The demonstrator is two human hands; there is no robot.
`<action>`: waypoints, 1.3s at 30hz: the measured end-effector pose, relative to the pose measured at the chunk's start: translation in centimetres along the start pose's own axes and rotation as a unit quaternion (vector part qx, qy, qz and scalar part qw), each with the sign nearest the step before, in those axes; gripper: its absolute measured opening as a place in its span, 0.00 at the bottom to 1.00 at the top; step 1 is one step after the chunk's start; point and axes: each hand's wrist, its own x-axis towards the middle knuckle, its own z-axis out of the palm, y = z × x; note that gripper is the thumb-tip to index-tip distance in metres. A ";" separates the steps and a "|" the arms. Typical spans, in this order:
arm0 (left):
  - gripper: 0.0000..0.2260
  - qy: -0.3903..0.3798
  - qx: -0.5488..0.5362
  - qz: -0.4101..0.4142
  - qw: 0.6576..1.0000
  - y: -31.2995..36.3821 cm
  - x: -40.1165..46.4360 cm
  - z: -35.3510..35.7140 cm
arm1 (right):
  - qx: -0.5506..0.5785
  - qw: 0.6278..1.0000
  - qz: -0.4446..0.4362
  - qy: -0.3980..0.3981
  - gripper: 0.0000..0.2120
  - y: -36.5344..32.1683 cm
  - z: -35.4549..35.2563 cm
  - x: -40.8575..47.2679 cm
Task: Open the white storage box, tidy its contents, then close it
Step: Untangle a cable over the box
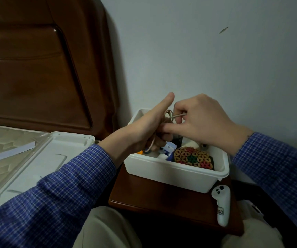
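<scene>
Two knees in pale, smooth trousers sit nearest me, and just beyond them a dark, polished wooden stand [162, 197] with a rounded edge. A white plastic controller [221, 205] lies on its right near side, slim and curved, just beside the box [172, 173].

The box stands on the stand, open, a white plastic tub with a thick rolled rim. Inside on the right lies a flat woven mat [193, 158] of tan, red and green star patterns; other small bits in blue, white and orange crowd the left side, too jumbled to name.

My sleeves are blue check cloth. Above the box my left hand [144, 130] has its fingers curled round a coil of thin beige cord [168, 116], thumb straight up. My right hand [200, 120] pinches the cord's free end, fingers bent.

The lid [42, 161], white with ribbed edges, lies upturned on the quilted mattress at left. Far left rises a glossy brown headboard; a plain grey wall stands behind.
</scene>
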 end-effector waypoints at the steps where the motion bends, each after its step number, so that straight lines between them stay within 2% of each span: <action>1: 0.34 -0.014 0.020 0.005 1.000 0.0 -0.1 0.1 | -0.006 1.000 0.011 0.000 0.23 0.1 -0.1 0.2; 3: 0.33 -0.022 0.059 0.031 0.998 -0.1 -0.2 0.2 | -0.002 1.000 0.018 -0.005 0.16 0.5 -0.3 0.4; 5: 0.27 -0.028 0.088 0.062 0.994 0.0 -0.6 0.2 | -0.003 1.000 0.000 -0.018 0.11 1.2 -0.5 0.7; 8: 0.22 -0.061 0.159 0.062 0.983 0.4 -1.4 -0.4 | 0.067 0.996 -0.044 -0.028 0.14 1.9 -0.9 0.8; 10: 0.22 -0.071 0.189 0.054 0.978 0.3 -1.6 -0.7 | 0.131 0.988 -0.066 -0.039 0.10 2.3 -1.1 0.9; 14: 0.17 -0.130 0.194 0.028 0.972 0.0 -1.9 -0.3 | 0.176 0.973 -0.081 -0.125 0.09 3.1 -1.6 0.8; 16: 0.15 -0.154 0.198 0.035 0.967 -0.1 -2.0 0.1 | 0.206 0.965 -0.094 -0.130 0.03 3.0 -1.6 0.8; 17: 0.16 -0.155 0.202 0.048 0.966 -0.1 -2.1 0.3 | 0.215 0.965 -0.098 -0.114 0.04 2.9 -1.6 0.8; 20: 0.17 -0.096 0.211 0.143 0.962 -0.1 -2.1 1.1 | 0.245 0.964 -0.080 -0.070 0.05 3.1 -1.6 0.9; 23: 0.14 -0.011 0.144 0.242 0.960 -0.2 -2.2 1.5 | 0.259 0.963 -0.045 -0.061 0.08 3.6 -1.4 0.9; 25: 0.10 0.037 0.096 0.277 0.955 -0.5 -2.2 1.5 | 0.238 0.969 -0.023 -0.069 0.11 3.9 -1.1 0.5; 27: 0.04 0.093 0.043 0.264 0.959 -0.8 -2.0 1.5 | 0.207 0.974 0.003 -0.087 0.11 4.3 -0.5 0.0; 30: 0.05 0.182 -0.024 0.192 0.964 -0.9 -1.1 1.1 | 0.179 0.974 0.016 -0.140 0.10 4.2 0.4 -1.1; 33: 0.06 0.188 -0.077 0.111 0.973 -0.7 -0.6 0.8 | 0.171 0.969 0.017 -0.179 0.09 3.6 0.7 -1.8; 36: 0.07 0.174 -0.119 0.139 0.968 -1.0 -0.6 0.3 | 0.146 0.969 0.025 -0.199 0.09 3.5 0.8 -1.8; 37: 0.08 0.187 -0.103 0.160 0.964 -1.2 -0.7 0.0 | 0.143 0.968 0.028 -0.204 0.09 3.5 0.7 -1.8; 39: 0.12 0.214 -0.006 0.184 0.959 -1.3 -0.9 -0.4 | 0.137 0.967 0.025 -0.213 0.09 3.4 0.5 -1.9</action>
